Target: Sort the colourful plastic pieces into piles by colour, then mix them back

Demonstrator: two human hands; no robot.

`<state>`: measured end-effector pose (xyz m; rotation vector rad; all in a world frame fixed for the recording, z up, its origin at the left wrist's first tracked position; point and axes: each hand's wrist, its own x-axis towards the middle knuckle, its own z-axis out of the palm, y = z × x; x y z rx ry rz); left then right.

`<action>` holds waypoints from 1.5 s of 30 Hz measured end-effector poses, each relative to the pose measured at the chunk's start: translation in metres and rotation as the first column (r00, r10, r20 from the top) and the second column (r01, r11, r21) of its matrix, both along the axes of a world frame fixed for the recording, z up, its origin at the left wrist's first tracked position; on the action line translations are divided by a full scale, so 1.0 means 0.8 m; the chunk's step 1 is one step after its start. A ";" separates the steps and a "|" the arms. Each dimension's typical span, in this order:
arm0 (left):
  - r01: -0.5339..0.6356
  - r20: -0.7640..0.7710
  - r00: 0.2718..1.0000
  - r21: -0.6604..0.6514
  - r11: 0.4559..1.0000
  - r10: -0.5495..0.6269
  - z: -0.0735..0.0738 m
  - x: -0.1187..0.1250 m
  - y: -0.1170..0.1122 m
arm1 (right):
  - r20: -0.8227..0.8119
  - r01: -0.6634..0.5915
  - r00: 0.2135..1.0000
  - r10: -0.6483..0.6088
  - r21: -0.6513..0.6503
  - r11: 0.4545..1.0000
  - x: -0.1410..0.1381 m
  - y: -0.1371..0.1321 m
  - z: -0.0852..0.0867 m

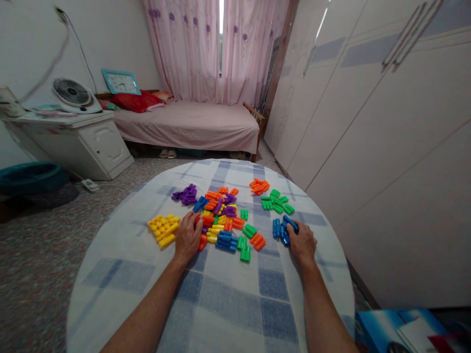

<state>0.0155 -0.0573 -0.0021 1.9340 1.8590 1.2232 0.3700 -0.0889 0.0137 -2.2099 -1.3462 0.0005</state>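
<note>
At the left of the centre, a group of yellow pieces (164, 229) is lying on the checked tablecloth (231, 289), its front tubes pointing toward the upper right. Above and to the right, a purple heap (186, 195) is sitting with its pieces pointing in mixed directions. The left forearm is slanting up from the bottom left edge, and the left hand (187, 239) is resting palm down, knuckles up, its bent fingers touching the left side of the mixed pile (221, 220); whether they are gripping a piece I cannot tell. That pile is occupying the middle of the frame, with a blue block (226, 241) at its front lying with its tubes running nearly sideways. Farther right, an orange heap (259, 186) is lying above a green group (277, 202), whose pieces are pointing several ways. Below these, right of centre, blue pieces (281, 232) are clustering, some standing lengthwise up the frame. The right forearm is leaning up and leftward from the lower right, and the right hand (302, 241) is pinching a blue piece (290, 223) between curled fingers and thumb, its long axis sloping from upper left to lower right.
</note>
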 end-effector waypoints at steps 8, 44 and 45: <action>-0.010 -0.023 1.000 0.001 1.000 0.011 0.004 0.002 -0.002 | 0.159 -0.240 0.968 0.196 0.345 0.907 -0.042 -0.002 0.018; 0.011 -0.077 0.997 0.034 0.999 -0.008 -0.001 -0.001 0.001 | 0.239 -0.848 0.529 0.814 0.185 0.496 -0.185 -0.027 0.005; 0.012 -0.079 0.997 0.033 0.999 -0.010 -0.001 -0.001 0.001 | 0.240 -0.849 0.528 0.815 0.190 0.494 -0.184 -0.028 0.006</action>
